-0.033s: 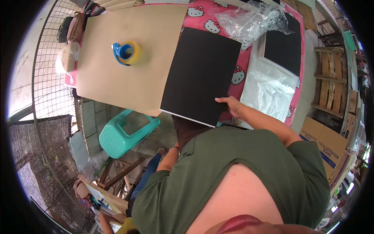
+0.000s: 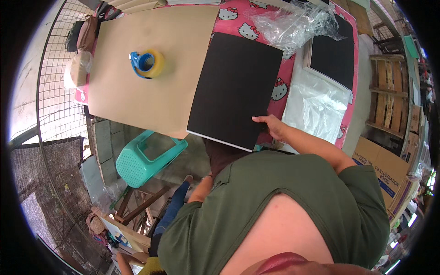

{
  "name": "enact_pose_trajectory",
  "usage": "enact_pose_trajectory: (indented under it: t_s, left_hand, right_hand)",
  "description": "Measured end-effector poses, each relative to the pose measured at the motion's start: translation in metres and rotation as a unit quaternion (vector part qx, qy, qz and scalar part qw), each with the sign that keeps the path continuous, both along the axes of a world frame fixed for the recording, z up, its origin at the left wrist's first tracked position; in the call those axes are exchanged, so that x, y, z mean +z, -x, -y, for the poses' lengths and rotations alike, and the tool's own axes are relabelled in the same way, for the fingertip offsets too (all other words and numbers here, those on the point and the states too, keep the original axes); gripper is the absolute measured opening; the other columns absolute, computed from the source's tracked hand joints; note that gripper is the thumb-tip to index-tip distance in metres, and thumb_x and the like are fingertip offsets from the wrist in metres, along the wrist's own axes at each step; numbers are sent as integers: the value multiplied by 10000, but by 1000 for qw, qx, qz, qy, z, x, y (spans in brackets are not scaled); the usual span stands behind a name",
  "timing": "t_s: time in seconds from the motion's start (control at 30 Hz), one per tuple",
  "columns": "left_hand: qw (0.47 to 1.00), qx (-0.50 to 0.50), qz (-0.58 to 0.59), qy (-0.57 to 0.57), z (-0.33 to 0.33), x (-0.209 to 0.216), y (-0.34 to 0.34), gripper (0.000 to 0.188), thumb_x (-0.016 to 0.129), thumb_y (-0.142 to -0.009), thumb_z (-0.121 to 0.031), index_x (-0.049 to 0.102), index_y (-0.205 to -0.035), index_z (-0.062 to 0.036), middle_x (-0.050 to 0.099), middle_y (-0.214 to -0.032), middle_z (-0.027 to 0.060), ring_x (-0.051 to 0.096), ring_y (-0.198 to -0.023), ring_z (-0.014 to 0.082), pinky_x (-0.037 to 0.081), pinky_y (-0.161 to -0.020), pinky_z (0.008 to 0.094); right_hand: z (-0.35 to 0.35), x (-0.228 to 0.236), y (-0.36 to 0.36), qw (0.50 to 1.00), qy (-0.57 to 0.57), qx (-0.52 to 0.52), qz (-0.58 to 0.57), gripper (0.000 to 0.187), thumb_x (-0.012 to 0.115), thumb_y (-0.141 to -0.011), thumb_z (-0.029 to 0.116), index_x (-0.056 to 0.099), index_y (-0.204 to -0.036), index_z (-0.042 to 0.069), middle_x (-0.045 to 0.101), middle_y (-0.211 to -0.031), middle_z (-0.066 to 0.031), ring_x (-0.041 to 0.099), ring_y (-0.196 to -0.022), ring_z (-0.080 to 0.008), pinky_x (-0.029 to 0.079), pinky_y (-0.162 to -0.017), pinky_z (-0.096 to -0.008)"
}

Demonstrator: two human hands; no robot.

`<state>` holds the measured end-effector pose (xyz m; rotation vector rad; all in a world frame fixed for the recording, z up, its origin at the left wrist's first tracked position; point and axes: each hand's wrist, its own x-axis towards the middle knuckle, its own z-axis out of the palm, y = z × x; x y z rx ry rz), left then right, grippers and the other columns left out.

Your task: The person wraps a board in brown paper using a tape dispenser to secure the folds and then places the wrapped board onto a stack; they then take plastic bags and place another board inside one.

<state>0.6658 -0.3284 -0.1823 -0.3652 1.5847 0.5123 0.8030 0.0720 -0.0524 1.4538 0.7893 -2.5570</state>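
A black board [image 2: 236,87] with a pale front edge lies at the middle of the table, partly over a large brown sheet. My right hand [image 2: 273,126] grips its near right side, thumb on top; the fingers are hidden below. My left forearm [image 2: 201,189] hangs down by my side, and the left hand itself is out of sight behind my shirt. A roll of tape in a blue dispenser [image 2: 149,64] rests on the brown sheet [image 2: 119,101], left of the black board.
Clear plastic wrap [image 2: 293,27] is bunched at the back right, near more black boards [image 2: 332,55]. Flat clear plastic [image 2: 316,101] lies nearer. A green stool [image 2: 137,165] is tipped below the table. Cardboard boxes [image 2: 382,172] and a wooden pallet [image 2: 389,94] are at the right.
The view has shifted very slightly. My right hand keeps the same hold on the black board.
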Motion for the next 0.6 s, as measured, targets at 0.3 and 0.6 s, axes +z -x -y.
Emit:
enact_pose_trajectory:
  t_s: [0.3,0.6]
  left_hand:
    - [955,292,40,-22,-28,-53,-15,586,436,-951,-482,436,-1377,-81,512,-1330,97,444,-1258,226,339,-1043,350]
    - [952,295,61,-47,-48,-46,62,562,405,-964,-469,433,-1382,-94,508,-1340,95,433,-1269,227,337,-1045,361]
  right_hand:
    - [2,10,-6,997,-63,-18,34,831,750,-753,247,294,-1398,-12,422,-1360,-144,375,-1284,-252,256,-1096,-363]
    - [0,10,1,999,-28,-28,14,733,731,-759,199,372,-1363,-12,510,-1285,-133,464,-1214,-251,323,-1058,-364]
